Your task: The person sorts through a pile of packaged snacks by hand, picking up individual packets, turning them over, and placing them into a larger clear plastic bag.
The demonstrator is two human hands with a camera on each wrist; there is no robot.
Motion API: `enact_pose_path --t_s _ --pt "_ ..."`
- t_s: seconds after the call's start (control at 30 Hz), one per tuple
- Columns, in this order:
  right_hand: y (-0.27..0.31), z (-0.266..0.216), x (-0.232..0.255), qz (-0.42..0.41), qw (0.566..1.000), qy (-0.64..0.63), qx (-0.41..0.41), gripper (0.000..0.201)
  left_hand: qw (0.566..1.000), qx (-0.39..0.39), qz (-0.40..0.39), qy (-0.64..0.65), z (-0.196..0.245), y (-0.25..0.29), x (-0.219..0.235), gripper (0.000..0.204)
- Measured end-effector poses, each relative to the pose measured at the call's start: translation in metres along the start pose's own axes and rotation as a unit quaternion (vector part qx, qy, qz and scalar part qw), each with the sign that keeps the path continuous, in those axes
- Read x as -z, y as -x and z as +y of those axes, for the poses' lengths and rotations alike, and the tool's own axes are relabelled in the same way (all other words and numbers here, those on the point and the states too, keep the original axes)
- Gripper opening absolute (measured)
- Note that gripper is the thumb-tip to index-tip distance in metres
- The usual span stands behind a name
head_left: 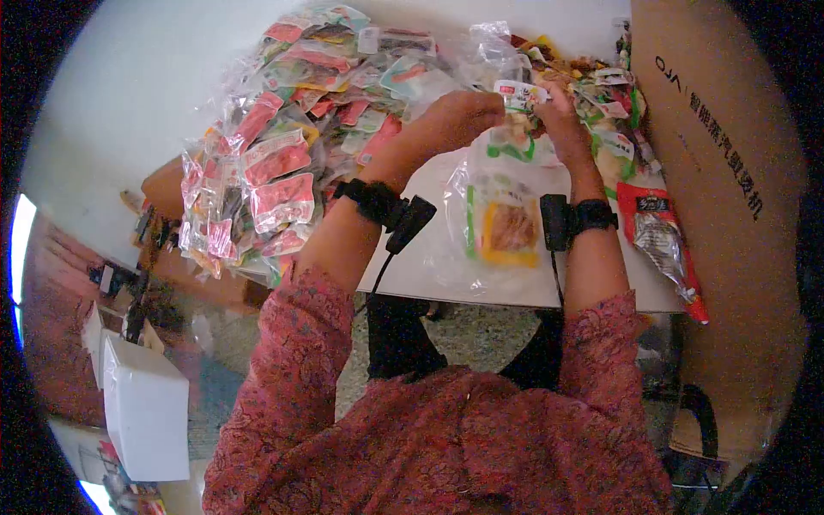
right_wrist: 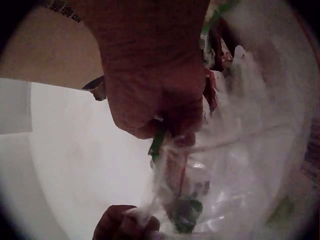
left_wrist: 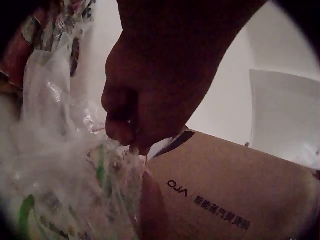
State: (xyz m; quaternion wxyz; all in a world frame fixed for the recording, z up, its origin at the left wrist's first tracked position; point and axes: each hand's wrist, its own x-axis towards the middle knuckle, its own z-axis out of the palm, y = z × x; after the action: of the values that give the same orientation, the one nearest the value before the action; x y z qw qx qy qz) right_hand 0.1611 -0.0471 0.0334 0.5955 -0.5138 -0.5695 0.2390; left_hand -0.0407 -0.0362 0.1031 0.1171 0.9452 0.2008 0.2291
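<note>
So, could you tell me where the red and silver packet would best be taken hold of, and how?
Probably by its near end, from the person's side, pinched with the right hand: the packet tapers there at the table's front edge, while its wider far end lies beside other packets.

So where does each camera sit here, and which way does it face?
Head: worn on the head, facing forward and down at the white table; shows both hands, forearms, patterned sleeves and lap.
Left wrist: faces along the left hand, towards its fingers and clear plastic.
Right wrist: faces along the right hand; the other hand's fingers show at the bottom.
Shared: all three catch the printed cardboard box.
</note>
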Motion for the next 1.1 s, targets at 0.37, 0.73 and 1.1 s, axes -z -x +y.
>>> enact_pose_path --t_s 0.37,0.73,1.1 --pt "0.02 -0.04 -0.004 -0.157 0.985 0.068 0.016 0.034 0.967 -0.019 0.105 0.23 -0.011 -0.002 -0.011 0.009" --pt "0.02 -0.02 -0.019 -0.469 0.882 0.044 0.004 0.024 0.925 0.082 0.098 0.359 -0.003 0.003 -0.022 0.011" --pt "0.012 0.016 -0.029 -0.22 0.972 0.012 -0.083 0.018 0.804 0.149 0.223 0.53 -0.025 0.001 -0.086 0.012"
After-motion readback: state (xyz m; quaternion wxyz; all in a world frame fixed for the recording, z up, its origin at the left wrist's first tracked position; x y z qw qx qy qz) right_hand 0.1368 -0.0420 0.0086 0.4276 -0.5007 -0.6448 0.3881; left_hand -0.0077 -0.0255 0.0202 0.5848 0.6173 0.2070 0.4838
